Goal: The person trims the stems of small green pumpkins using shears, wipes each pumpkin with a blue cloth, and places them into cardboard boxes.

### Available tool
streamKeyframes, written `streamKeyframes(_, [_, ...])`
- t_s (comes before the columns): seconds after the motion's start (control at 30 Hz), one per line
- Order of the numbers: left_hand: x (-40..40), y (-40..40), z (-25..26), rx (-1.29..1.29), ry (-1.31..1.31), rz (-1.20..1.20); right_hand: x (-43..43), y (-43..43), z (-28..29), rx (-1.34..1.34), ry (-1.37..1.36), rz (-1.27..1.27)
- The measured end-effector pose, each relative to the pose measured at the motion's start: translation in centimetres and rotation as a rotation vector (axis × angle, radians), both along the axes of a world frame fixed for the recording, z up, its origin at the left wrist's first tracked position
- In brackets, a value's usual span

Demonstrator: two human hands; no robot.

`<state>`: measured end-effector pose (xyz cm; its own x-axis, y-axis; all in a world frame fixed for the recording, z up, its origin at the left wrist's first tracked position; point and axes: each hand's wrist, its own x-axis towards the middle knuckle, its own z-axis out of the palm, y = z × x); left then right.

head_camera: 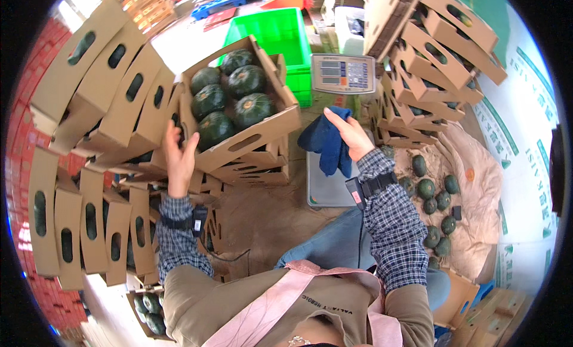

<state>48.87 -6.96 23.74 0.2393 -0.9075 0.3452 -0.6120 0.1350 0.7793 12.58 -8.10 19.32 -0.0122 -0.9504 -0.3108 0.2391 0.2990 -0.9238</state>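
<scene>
My right hand point(352, 134) grips a dark blue cloth point(327, 143), possibly a glove, above the grey platform point(329, 186) of a floor scale. The scale's display panel point(343, 73) stands just beyond it. Beside the near left corner of an open cardboard box point(268, 123), my left hand point(181, 157) is raised with its fingers apart and nothing in them. Several dark green squashes point(254, 110) lie inside that box, which sits on top of other boxes. Whether the left fingertips touch the cardboard cannot be made out.
Stacked cardboard boxes point(118, 112) lean along the left, and more boxes point(425, 74) rise at the back right. A bright green plastic crate point(286, 38) stands behind the open box. Loose squashes point(426, 188) lie on a pale cloth point(481, 181) at the right.
</scene>
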Motion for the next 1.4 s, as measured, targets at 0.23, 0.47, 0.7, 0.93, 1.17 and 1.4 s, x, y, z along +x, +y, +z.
streamKeyframes(0.23, [-11.5, 5.2, 1.4, -0.767, -0.485, -0.766, -10.8, 9.2, 5.0, -0.208, 0.018, -0.239])
streamKeyframes(0.47, [-25.6, 2.7, 0.4, -0.679, -0.514, -1.208, -18.7, 22.0, 10.1, -0.295, 0.312, -0.566])
streamKeyframes(0.7, [-38.9, 1.3, 2.7, -0.56, -0.867, -1.278, -24.0, 36.2, 6.2, -0.378, -0.043, -1.141])
streamKeyframes(0.93, [-39.6, 3.0, -2.1, -0.205, -0.566, -1.396, -26.0, 48.6, 6.0, -0.493, -0.075, -1.408])
streamKeyframes(1.17, [-44.4, 8.1, -1.5, -0.178, -0.733, -1.435, -21.9, 61.2, 9.1, -0.224, 0.74, -1.944])
streamKeyframes(1.4, [-47.6, 10.4, -1.9, -0.441, -0.895, -1.622, -16.0, 72.4, 12.6, 0.238, 1.126, -2.309])
